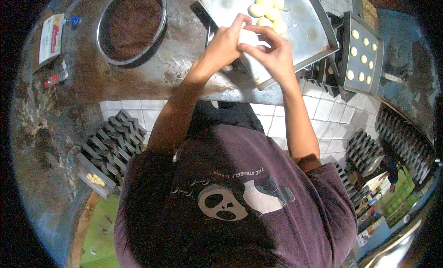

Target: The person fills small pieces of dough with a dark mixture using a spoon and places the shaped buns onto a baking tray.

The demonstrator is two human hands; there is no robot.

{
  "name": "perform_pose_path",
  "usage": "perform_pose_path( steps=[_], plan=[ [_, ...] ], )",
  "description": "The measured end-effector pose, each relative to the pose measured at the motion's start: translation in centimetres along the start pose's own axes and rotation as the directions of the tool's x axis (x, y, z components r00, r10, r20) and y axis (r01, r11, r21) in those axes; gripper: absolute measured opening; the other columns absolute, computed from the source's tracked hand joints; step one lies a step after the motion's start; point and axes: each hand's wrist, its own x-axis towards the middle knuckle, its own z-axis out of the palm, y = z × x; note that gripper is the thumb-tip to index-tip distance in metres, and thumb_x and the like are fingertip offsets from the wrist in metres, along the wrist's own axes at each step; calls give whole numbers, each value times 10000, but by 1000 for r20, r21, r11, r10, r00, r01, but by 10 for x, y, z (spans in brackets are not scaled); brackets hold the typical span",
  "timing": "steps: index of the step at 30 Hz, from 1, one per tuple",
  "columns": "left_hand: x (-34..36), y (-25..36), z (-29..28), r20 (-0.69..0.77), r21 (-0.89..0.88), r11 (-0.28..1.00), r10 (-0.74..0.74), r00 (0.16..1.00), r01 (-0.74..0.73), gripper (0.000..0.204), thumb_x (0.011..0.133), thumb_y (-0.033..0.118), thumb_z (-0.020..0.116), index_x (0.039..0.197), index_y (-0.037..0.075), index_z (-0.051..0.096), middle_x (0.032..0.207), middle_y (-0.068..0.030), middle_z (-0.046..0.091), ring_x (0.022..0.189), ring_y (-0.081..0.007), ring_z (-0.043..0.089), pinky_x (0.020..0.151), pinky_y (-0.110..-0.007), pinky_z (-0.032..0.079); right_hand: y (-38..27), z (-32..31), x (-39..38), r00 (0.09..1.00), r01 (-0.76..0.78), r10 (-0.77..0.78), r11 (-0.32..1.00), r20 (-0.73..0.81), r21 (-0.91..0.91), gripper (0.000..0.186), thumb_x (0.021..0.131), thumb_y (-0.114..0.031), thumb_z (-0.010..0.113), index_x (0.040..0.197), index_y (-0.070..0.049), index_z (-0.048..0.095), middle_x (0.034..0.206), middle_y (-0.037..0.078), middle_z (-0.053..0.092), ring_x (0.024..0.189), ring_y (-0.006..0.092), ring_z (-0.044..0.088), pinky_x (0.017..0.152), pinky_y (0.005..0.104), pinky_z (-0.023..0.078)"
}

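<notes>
Above the near edge of a metal tray, both hands hold a pale piece of dough. My left hand curls its fingers round it from the left. From the right, my right hand presses thumb and fingertips onto it. Part of the dough is hidden by the fingers. Just beyond the hands, several smooth yellowish dough balls sit close together on the tray. Left of the tray, a round metal bowl holds a dark brown crumbly filling.
The bowl stands on a worn, stained table. A white and red box lies at its far left. To the right, a tray of spaced dough pieces rests on a stack. More dark stacked trays stand lower left and right.
</notes>
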Motion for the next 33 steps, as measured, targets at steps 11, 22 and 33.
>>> perform_pose_path(
  steps=[11,22,33],
  plan=[
    [-61,-95,-58,-81,26,956,-288,954,291,1040,740,226,888,1539,91,236,1192,-169,605,788,-241,642,758,-362,550,157,2,72,944,329,-119,437,309,-837,581,982,-348,613,1448,-16,515,1521,215,478,1349,360,503,1111,476,428],
    [-217,-84,-94,-331,-20,863,-482,811,505,939,785,23,868,1507,76,271,1088,-61,535,853,-134,568,756,-296,522,164,-1,107,968,119,25,831,249,-544,696,1088,-469,397,1562,37,335,1648,244,294,1554,385,222,1265,457,206],
    [-190,-67,-101,-335,48,886,-421,843,461,847,792,-9,833,1479,74,345,1063,-42,551,630,-56,390,630,-218,419,150,-16,113,913,33,58,976,403,-216,580,1089,-447,430,1485,-31,511,1507,218,525,1406,284,481,1189,387,337]
  ],
)
